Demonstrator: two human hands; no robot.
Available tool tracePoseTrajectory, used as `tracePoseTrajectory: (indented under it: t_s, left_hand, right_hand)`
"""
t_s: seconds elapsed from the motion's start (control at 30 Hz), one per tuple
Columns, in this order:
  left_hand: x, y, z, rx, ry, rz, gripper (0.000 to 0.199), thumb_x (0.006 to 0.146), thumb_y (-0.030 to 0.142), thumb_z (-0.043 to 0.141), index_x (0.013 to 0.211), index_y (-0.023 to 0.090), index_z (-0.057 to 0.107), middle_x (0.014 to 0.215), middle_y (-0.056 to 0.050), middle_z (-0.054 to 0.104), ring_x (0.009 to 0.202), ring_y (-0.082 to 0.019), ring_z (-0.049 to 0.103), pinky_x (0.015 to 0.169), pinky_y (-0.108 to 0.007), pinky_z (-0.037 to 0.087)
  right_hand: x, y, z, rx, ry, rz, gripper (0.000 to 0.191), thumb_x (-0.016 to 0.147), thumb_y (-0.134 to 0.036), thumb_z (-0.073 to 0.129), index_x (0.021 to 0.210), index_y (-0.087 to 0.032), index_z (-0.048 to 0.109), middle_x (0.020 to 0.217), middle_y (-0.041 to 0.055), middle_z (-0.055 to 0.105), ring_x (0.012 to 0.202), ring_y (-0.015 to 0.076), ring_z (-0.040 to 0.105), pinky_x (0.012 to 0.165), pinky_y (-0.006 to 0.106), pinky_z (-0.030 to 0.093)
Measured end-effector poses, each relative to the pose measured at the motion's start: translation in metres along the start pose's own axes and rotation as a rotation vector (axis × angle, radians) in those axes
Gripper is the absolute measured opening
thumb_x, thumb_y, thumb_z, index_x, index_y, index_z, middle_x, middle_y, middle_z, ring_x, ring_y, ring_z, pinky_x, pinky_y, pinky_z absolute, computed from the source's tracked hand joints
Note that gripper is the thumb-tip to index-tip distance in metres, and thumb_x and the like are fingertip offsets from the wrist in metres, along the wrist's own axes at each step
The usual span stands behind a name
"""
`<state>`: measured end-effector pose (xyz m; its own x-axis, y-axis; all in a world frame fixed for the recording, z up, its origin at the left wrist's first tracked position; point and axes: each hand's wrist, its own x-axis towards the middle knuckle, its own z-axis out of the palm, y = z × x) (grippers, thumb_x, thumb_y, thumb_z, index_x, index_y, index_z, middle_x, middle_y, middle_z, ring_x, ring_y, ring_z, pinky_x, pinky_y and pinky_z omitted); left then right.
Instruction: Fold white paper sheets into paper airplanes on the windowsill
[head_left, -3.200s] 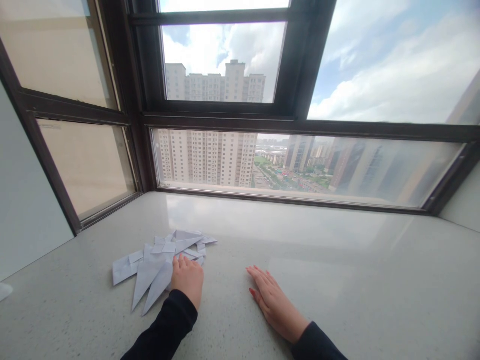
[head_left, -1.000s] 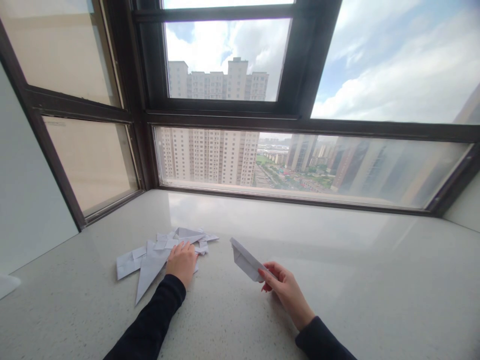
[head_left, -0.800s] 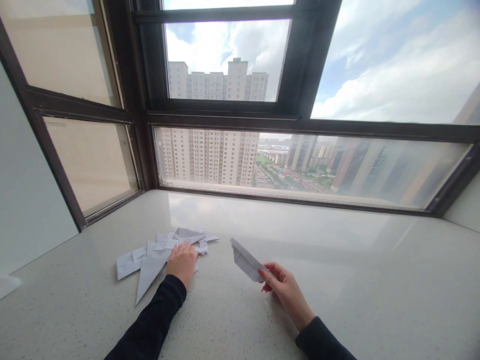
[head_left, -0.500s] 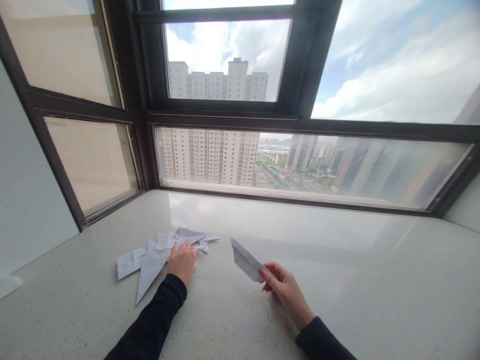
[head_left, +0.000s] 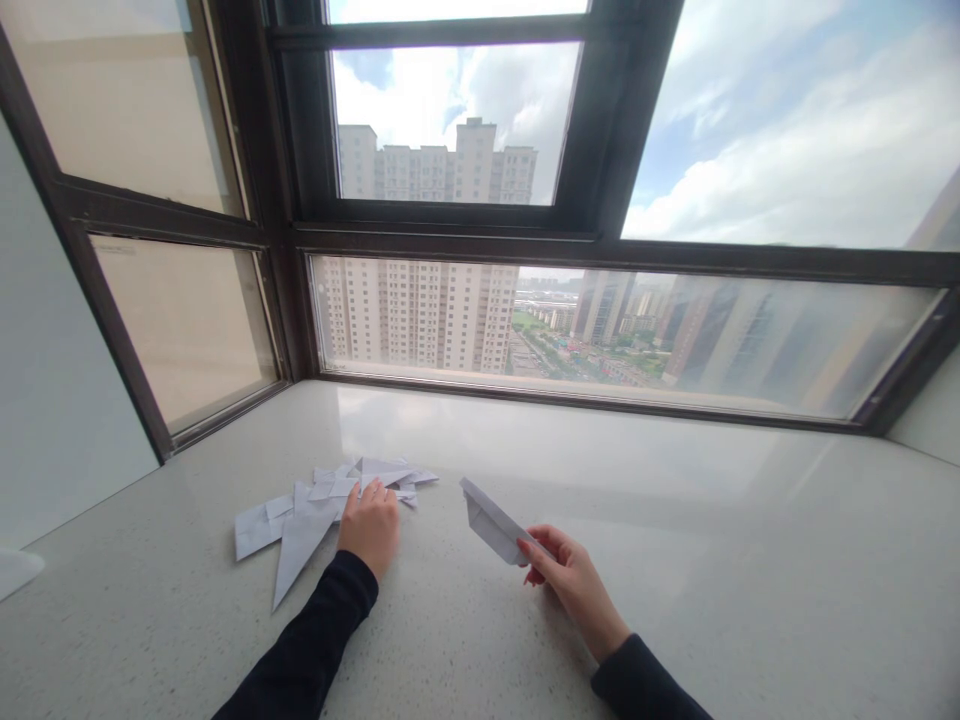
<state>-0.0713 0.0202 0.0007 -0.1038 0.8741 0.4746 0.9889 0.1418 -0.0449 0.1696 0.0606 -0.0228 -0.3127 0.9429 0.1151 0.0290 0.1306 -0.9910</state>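
Held up in my right hand (head_left: 566,572), between thumb and fingers, is a white paper plane (head_left: 491,522) with a long folded edge. It points away to the left, raised over the pale stone sill. Left of it lies a loose pile of folded white papers (head_left: 306,530), including long pointed dart shapes and a flat rectangular end. My left hand (head_left: 371,525) rests at the pile's near right side, palm down. Its bent fingertips touch the papers and are slightly apart, with no paper visibly lifted in them.
The speckled sill (head_left: 675,560) reaches back to dark window frames (head_left: 600,405). A side window stands at the left, beside a white wall (head_left: 60,370). At the far left edge is a small white object (head_left: 19,572), partly cut off. Tall buildings show outside.
My left hand has shifted slightly right. The raised paper flap at its fingertips now lies flatter on the pile. My right hand and the paper plane stay nearly still.
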Motion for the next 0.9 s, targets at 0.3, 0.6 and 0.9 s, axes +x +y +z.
tracePoseTrajectory:
  t_s: [0.3, 0.6, 0.9]
  left_hand:
    - [0.000, 0.019, -0.028, -0.183, 0.310, 0.093, 0.026, 0.074, 0.013, 0.042, 0.092, 0.013, 0.061, 0.095, -0.012, 0.066, 0.090, -0.023, 0.057, 0.081, -0.038, 0.038]
    - [0.001, 0.025, -0.029, -1.164, 0.129, -0.243, 0.028, 0.074, 0.033, 0.045, 0.089, 0.015, 0.061, 0.084, -0.006, 0.066, 0.073, -0.019, 0.061, 0.066, -0.029, 0.049]
    - [-0.012, 0.056, -0.008, -1.867, -0.297, -0.600, 0.029, 0.069, 0.034, 0.055, 0.091, 0.016, 0.052, 0.078, -0.004, 0.064, 0.065, -0.015, 0.063, 0.058, -0.026, 0.051]
  right_hand:
    - [-0.001, -0.004, 0.001, 0.003, 0.004, 0.003, 0.033, 0.063, -0.047, 0.060, 0.070, -0.015, 0.057, 0.056, -0.0013, 0.057, 0.042, 0.0093, 0.048, 0.044, 0.022, 0.039]
    - [-0.002, -0.008, 0.001, 0.037, 0.042, -0.040, 0.035, 0.063, -0.048, 0.060, 0.073, -0.015, 0.057, 0.058, -0.0003, 0.055, 0.043, 0.0096, 0.047, 0.044, 0.023, 0.042]
    - [-0.004, -0.011, 0.002, 0.060, 0.077, -0.060, 0.036, 0.061, -0.048, 0.062, 0.074, -0.015, 0.056, 0.056, -0.0003, 0.056, 0.042, 0.0097, 0.047, 0.042, 0.024, 0.041]
